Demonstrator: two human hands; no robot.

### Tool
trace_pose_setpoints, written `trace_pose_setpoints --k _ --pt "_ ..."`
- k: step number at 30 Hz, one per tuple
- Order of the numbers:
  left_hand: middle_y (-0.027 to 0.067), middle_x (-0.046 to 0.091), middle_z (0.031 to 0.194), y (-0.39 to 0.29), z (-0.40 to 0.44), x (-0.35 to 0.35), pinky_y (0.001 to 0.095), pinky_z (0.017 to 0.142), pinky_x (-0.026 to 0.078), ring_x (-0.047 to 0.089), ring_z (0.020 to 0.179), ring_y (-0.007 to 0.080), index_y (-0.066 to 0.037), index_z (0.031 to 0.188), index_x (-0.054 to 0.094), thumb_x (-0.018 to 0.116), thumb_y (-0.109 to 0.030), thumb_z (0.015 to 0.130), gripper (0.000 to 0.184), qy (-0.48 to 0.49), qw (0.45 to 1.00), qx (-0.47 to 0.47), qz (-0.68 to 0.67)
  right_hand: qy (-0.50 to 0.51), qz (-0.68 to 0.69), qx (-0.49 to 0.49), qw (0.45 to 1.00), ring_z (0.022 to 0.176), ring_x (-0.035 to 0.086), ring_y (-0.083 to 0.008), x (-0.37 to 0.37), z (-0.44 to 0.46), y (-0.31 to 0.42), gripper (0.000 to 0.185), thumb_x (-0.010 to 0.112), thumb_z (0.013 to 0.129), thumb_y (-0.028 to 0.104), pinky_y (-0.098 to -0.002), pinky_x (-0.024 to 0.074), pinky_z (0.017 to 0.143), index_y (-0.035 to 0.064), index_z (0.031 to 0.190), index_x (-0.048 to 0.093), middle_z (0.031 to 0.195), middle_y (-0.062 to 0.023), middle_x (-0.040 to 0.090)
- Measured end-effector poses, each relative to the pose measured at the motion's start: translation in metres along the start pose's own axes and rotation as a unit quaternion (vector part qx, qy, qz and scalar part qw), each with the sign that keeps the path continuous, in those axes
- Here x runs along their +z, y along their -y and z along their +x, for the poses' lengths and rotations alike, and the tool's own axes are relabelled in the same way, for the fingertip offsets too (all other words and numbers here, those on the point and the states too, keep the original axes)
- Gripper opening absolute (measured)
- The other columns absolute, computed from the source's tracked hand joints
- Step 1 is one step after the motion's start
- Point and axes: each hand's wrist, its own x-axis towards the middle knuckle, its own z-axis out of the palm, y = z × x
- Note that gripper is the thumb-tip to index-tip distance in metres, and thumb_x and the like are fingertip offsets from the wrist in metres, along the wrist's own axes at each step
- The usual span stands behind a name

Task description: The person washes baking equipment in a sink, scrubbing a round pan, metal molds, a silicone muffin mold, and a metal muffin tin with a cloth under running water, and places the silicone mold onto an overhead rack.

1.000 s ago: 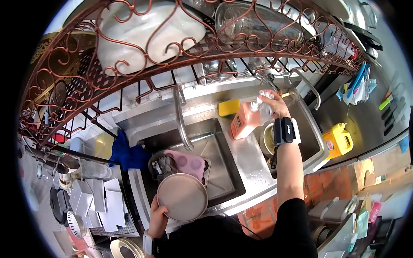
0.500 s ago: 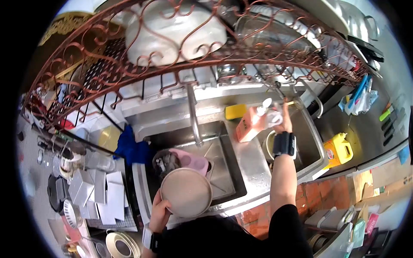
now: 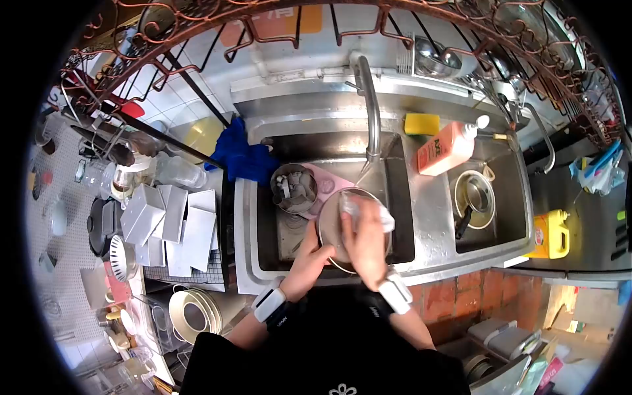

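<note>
A round beige plate (image 3: 331, 222) is held over the left sink basin, tilted up toward me. My left hand (image 3: 305, 262) grips its near left edge, thumb on the face. On the same face my right hand (image 3: 366, 245) presses a crumpled white cloth-like pad (image 3: 385, 217), partly hidden by the fingers. Behind the plate lie a pink tray with round hollows (image 3: 326, 186) and a round dark container (image 3: 293, 188) with greyish pieces in it. A pink pump bottle (image 3: 446, 150) stands on the ledge between the basins. The faucet (image 3: 372, 112) hangs just beyond the plate.
A yellow sponge (image 3: 422, 124) sits behind the bottle. The right basin holds a bowl (image 3: 475, 197) with a dark-handled pan. A blue cloth (image 3: 242, 153) drapes over the left rim. White boxes (image 3: 164, 214) crowd the left rack; a scrolled metal shelf (image 3: 276, 18) hangs overhead.
My right hand has come from the pump bottle to the plate, bringing the white pad onto its face. The plate has moved over the basin, still in my left hand. My view has shifted.
</note>
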Motion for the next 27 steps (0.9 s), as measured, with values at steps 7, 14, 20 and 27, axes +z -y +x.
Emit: trace_pose_setpoints --k 7,14,20,27 --pt "0.0042 0.045 0.108 0.0 0.005 -0.031 0.0204 0.077 0.039 0.045 0.097 0.0098 -0.009 0.134 0.028 0.042 0.003 0.069 0.067 0.019 0.992 -0.032 -0.12 0.17 0.091 -0.232 0.954 0.093 0.053 -0.0346 0.001 -0.005 0.009 0.026 0.057 0.077 0.002 -0.0368 0.0436 0.08 0.0001 0.103 0.058 0.101 -0.0175 0.053" --pt "0.0028 0.045 0.109 -0.009 -0.005 -0.023 0.02 0.072 0.038 0.044 0.093 0.0095 -0.005 0.132 0.03 0.041 0.005 0.067 0.066 0.007 0.995 -0.03 -0.098 0.112 -0.162 -0.239 0.951 0.098 0.051 -0.0282 -0.01 0.02 -0.005 0.038 0.054 0.072 0.0 -0.0342 0.0439 0.084 0.0032 0.11 0.054 0.105 -0.0126 0.054" --pt "0.0042 0.044 0.114 -0.02 -0.005 -0.014 0.0186 0.076 0.035 0.043 0.097 0.01 -0.003 0.131 0.029 0.041 0.005 0.065 0.067 -0.002 0.991 -0.017 -0.131 0.099 0.08 -0.161 0.979 0.093 0.056 -0.0329 -0.014 0.02 -0.001 0.032 0.057 0.075 -0.002 -0.035 0.0454 0.08 0.0029 0.106 0.054 0.1 -0.0153 0.059" --pt "0.0027 0.044 0.104 -0.019 -0.009 -0.012 0.0172 0.069 0.034 0.041 0.086 0.0081 -0.002 0.128 0.031 0.04 0.004 0.065 0.064 -0.017 0.999 0.004 -0.048 0.019 -0.06 -0.234 0.97 0.09 0.054 -0.0286 -0.004 0.012 0.0 0.035 0.054 0.069 -0.003 -0.0356 0.0454 0.078 0.0042 0.103 0.057 0.098 -0.0116 0.057"
